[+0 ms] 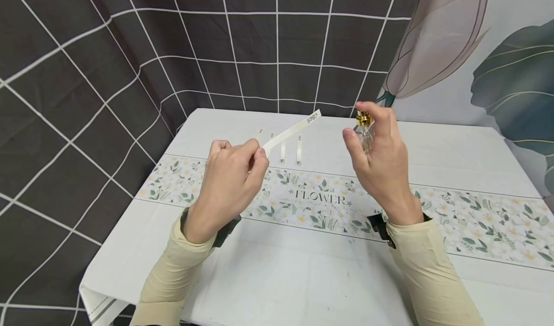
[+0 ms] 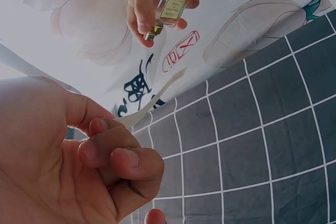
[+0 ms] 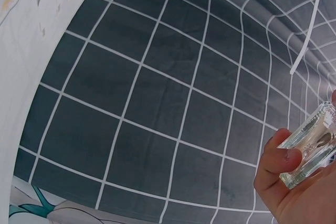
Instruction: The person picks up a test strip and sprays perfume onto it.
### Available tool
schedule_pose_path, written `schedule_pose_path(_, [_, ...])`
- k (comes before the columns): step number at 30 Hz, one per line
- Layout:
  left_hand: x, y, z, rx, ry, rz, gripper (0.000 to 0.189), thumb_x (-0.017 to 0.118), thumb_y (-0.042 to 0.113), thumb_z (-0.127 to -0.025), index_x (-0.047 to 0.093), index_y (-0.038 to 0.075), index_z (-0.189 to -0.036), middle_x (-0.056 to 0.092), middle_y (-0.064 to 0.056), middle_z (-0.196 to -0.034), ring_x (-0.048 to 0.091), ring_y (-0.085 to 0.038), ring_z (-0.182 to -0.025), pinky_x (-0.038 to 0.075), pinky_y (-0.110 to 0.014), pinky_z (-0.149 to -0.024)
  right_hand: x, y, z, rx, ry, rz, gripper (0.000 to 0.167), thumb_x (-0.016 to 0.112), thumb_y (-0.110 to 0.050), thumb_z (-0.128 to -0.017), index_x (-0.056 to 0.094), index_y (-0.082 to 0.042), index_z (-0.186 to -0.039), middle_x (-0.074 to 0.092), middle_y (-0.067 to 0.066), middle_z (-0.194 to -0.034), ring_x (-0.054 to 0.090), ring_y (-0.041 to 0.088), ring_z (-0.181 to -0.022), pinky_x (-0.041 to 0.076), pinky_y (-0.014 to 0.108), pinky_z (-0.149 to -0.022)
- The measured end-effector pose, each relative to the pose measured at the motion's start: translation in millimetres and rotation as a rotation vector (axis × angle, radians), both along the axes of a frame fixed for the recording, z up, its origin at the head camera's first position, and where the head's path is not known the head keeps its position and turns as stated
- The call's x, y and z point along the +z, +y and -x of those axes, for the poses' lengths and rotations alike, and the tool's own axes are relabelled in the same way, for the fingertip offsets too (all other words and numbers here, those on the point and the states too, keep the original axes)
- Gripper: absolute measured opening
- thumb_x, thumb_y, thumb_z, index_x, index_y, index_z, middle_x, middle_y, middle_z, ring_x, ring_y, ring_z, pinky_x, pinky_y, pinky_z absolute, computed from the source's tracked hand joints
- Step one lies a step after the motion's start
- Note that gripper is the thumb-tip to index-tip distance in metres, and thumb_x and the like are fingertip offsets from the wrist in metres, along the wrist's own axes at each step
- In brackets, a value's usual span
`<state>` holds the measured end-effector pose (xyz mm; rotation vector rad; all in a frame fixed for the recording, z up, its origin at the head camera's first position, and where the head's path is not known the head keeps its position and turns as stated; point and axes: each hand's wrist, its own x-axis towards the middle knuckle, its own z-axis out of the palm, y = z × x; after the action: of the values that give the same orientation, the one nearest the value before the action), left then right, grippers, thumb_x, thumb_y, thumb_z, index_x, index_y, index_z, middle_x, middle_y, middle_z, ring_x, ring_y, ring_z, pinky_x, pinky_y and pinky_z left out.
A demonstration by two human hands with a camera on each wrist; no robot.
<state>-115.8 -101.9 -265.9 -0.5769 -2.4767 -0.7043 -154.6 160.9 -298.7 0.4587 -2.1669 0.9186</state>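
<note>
Dark grid-patterned cloth (image 1: 246,42) behind and along the left; pale cloth with flower and leaf print (image 1: 515,8) at right. White-covered bench (image 1: 311,268) in front: back edge runs up against the dark cloth, near-left corner hangs over. Plain white stretch in the near half, more white at back right; air gap between the two hands, both held above the bench inside its edges.

Left grip (image 1: 233,181): clenched small, thumb and curled fingers pinching one end of a paper strip (image 1: 287,132). Strip sticks out up and right, dark lettering at its far end, tip aimed toward the bottle, not touching.

Right grip (image 1: 383,162): wrapped round a clear glass bottle (image 1: 368,138), fairly wide, index finger on the gold sprayer top (image 1: 363,118). Label (image 2: 174,4) shows on the glass in the left wrist view, text too small to read.

Further out: more strips lying on the bench beyond the left hand, one (image 1: 299,149) clear in view, others partly hidden. Floral band (image 1: 476,220) crosses the bench under the hands, "FLOWER" printed between them. Cream sleeves (image 1: 433,263) on both forearms, dark straps (image 1: 227,232) at the wrists.
</note>
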Motion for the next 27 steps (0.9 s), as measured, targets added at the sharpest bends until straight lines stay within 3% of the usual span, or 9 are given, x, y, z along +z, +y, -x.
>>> schedule_pose_path(10, [-0.1,0.1,-0.1,0.000,-0.002,-0.001,0.031,0.044,0.012,-0.098,0.045,0.014,-0.068,0.040,0.006,-0.050,0.039,-0.015,-0.049,0.032,-0.041,-0.082,0.1,-0.2,-0.3,-0.005,0.005,0.000,0.043,0.052,-0.035,-0.105,0.045,-0.011,-0.141,0.055,0.024,-0.123,0.037,0.024,-0.072,0.030,0.038,-0.059])
schedule_pose_path(27, [0.3,0.4,-0.8,-0.001,-0.001,0.000,0.030,0.044,0.012,-0.098,0.046,0.014,-0.068,0.041,0.006,-0.050,0.040,-0.015,-0.049,0.032,-0.042,-0.082,1.5,0.2,-1.0,0.000,0.002,0.018,0.042,0.053,-0.033,-0.105,0.045,-0.011,-0.139,0.054,0.024,-0.119,0.037,0.023,-0.073,0.030,0.038,-0.060])
